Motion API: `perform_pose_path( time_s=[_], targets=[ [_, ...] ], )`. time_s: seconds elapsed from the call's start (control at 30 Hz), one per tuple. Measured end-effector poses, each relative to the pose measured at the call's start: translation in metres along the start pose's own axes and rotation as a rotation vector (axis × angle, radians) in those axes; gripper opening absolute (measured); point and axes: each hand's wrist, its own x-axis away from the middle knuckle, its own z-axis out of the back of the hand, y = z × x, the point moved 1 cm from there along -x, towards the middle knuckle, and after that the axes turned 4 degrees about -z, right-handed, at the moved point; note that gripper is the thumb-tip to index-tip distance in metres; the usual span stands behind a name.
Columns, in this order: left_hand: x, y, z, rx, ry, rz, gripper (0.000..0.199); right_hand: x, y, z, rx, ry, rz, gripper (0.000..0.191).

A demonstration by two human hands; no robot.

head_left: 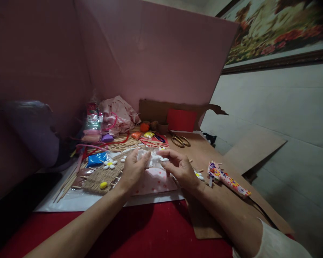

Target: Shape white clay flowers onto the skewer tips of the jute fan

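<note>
My left hand [134, 166] and my right hand [181, 166] come together over the middle of the work surface. Between them is a soft white lump, apparently modelling clay in a clear wrapper [154, 160]. Fingers and thumb of the left close on its left side; those of the right pinch its right edge. Just below lies a pale pink sheet with red dots [157, 182]. A twine-wrapped panel with sticks poking out [97, 179] spreads underneath and to the left. It carries white-petalled flowers with yellow centres [109, 164] and a yellow oval piece [103, 185].
Behind lie a blue packet [97, 159], thin wooden sticks [118, 144], an orange packet [136, 135], a yellow packet [149, 135] and gold-handled scissors [179, 139]. A flower-patterned glue gun [228, 179] rests on cardboard [204, 218] at right. Pink panels [156, 53] wall the back and left.
</note>
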Motion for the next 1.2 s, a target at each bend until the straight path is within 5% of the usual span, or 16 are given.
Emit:
perform_pose_path(
  time_s=[0.17,0.37,0.53,0.63,0.83,1.2],
  targets=[
    [-0.001,-0.003,0.003,-0.173,-0.017,-0.078,0.024,-0.002,0.008,0.001,0.237,0.072,0.125,0.018],
    [0.000,-0.002,0.000,0.186,-0.114,0.208,0.025,-0.005,0.005,0.007,0.225,-0.070,0.207,0.028],
    [0.002,0.000,-0.001,0.203,-0.143,0.297,0.030,-0.005,0.004,0.008,0.275,-0.079,0.246,0.030],
    [0.002,0.000,-0.002,0.092,-0.129,0.212,0.027,-0.003,0.002,0.007,0.416,-0.048,0.300,0.024],
    [0.003,0.001,-0.002,-0.441,0.001,-0.233,0.023,0.004,-0.005,0.005,0.594,-0.015,0.402,0.014],
    [0.009,0.004,-0.006,-0.630,-0.105,-0.295,0.019,0.003,-0.004,0.002,0.517,-0.016,0.320,0.011]
  ],
)
